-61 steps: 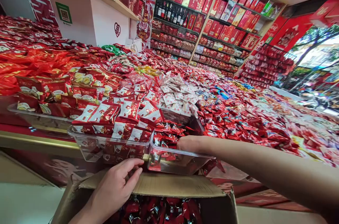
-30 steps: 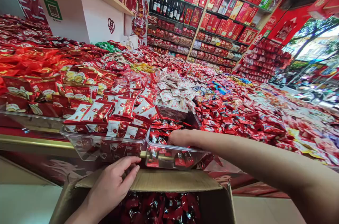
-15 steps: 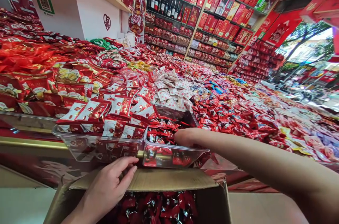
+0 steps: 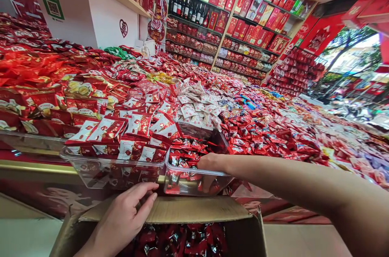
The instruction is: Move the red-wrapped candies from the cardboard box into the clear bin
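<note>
My right hand (image 4: 209, 162) reaches down into a clear plastic bin (image 4: 194, 171) partly filled with small red-wrapped candies (image 4: 185, 153). Its fingers are mostly hidden behind the bin's front wall and among the candies, so their grip does not show. Below and to the left, my left hand (image 4: 130, 212) lies over the flap of a cardboard box (image 4: 200, 210), thumb and forefinger apart, nothing visible in it. Inside the box are many dark red wrapped candies (image 4: 185, 240).
Left of that bin stands another clear bin (image 4: 112, 162), heaped with red-and-white packets (image 4: 138, 123). White packets (image 4: 197, 105) lie behind it. Loose red candies (image 4: 261, 131) spread to the right. Shelves (image 4: 219, 46) with boxes and bottles rise at the back.
My right hand has sunk a little lower in the bin, and its forearm has shifted slightly. The left hand has stayed almost still over the box flap.
</note>
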A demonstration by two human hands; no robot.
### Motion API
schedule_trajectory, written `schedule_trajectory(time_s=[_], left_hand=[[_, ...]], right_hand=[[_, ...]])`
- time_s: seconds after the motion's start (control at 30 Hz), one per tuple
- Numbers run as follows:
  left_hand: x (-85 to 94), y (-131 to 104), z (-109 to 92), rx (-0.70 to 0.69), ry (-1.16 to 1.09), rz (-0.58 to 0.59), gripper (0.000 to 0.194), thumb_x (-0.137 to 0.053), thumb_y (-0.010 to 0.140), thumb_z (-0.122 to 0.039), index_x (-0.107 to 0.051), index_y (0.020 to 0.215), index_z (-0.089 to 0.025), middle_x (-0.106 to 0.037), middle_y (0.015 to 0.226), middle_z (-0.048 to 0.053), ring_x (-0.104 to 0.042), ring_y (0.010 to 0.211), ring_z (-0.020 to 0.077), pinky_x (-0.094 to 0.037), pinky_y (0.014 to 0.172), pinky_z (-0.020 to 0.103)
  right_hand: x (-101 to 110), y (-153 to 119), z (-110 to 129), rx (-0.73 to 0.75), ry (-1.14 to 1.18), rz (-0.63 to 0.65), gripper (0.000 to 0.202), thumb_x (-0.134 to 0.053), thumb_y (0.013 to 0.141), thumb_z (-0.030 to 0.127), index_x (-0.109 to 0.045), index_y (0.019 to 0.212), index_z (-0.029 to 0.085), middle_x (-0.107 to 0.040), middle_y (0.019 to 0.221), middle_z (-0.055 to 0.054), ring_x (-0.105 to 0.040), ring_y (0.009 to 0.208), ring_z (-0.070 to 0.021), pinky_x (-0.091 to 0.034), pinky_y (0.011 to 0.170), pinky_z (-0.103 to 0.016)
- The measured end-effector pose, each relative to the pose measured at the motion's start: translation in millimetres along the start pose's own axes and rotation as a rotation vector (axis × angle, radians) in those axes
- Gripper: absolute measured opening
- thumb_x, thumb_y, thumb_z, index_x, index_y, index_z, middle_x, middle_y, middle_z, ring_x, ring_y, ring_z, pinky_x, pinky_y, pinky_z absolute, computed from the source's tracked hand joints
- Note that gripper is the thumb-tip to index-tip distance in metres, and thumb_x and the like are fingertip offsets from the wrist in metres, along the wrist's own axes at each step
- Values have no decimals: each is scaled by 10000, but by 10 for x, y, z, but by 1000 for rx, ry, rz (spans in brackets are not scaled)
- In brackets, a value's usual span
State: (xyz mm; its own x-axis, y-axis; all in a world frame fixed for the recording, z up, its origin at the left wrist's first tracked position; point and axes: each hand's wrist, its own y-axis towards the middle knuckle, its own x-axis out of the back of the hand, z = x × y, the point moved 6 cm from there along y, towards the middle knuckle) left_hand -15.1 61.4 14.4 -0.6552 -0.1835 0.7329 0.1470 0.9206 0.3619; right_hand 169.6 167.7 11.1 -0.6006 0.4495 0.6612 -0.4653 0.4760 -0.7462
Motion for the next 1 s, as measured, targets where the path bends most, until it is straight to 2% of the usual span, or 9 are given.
schedule_trajectory(time_s=[0.13, 0.27, 0.4, 0.6, 0.7, 0.87, 1.0], left_hand=[[-5, -1, 0, -14, -3, 5, 183, -499, 809, -337, -584, 956, -270, -700, 900, -55, -646, 820, 94, -473, 727, 123], [-15, 7, 4, -21, -4, 16, 181, -501, 809, -333, -581, 958, -269, -701, 904, -56, -646, 823, 92, -472, 725, 119], [-22, 16, 12, -19, -9, 12, 184, -505, 805, -344, -581, 958, -275, -700, 904, -59, -647, 823, 94, -471, 730, 120], [-26, 4, 30, -19, 1, -4, 194, -504, 801, -356, -591, 952, -271, -706, 905, -54, -652, 823, 101, -480, 728, 127], [-17, 4, 28, -26, 11, -9, 192, -508, 798, -356, -598, 944, -270, -711, 903, -54, -656, 819, 99, -481, 731, 122], [5, 30, 4, -33, 24, -20, 190, -505, 798, -358, -604, 936, -274, -715, 889, -57, -659, 814, 98, -486, 720, 120], [4, 21, 8, -22, 16, -16, 186, -505, 799, -353, -600, 941, -279, -714, 893, -57, -658, 820, 100, -489, 718, 121]], right_hand=[[80, 19, -18, -67, -103, -30, 504, -648, 591, 373, -649, 1007, 88, -657, 957, -155, -605, 847, -282, -457, 614, -307], [129, -34, -112, -51, -122, 34, 371, -598, 656, 284, -672, 938, 53, -668, 904, -166, -621, 800, -253, -454, 619, -281], [245, -150, -219, -111, -117, -66, 398, -617, 637, 257, -652, 991, 76, -666, 927, -156, -621, 808, -245, -456, 598, -268], [131, -82, -128, -59, -155, -29, 342, -607, 676, 264, -667, 948, 65, -667, 923, -167, -623, 849, -262, -476, 662, -284], [91, -28, -119, -107, -135, -59, 339, -604, 690, 236, -651, 993, 92, -659, 966, -160, -610, 908, -270, -489, 690, -303], [119, -22, -101, -130, -140, -167, 289, -463, 770, 139, -649, 988, 107, -649, 994, -165, -606, 926, -265, -493, 697, -337], [152, -78, -100, -131, -163, -146, 283, -487, 731, 152, -668, 943, 104, -661, 956, -166, -618, 880, -269, -490, 653, -327]])
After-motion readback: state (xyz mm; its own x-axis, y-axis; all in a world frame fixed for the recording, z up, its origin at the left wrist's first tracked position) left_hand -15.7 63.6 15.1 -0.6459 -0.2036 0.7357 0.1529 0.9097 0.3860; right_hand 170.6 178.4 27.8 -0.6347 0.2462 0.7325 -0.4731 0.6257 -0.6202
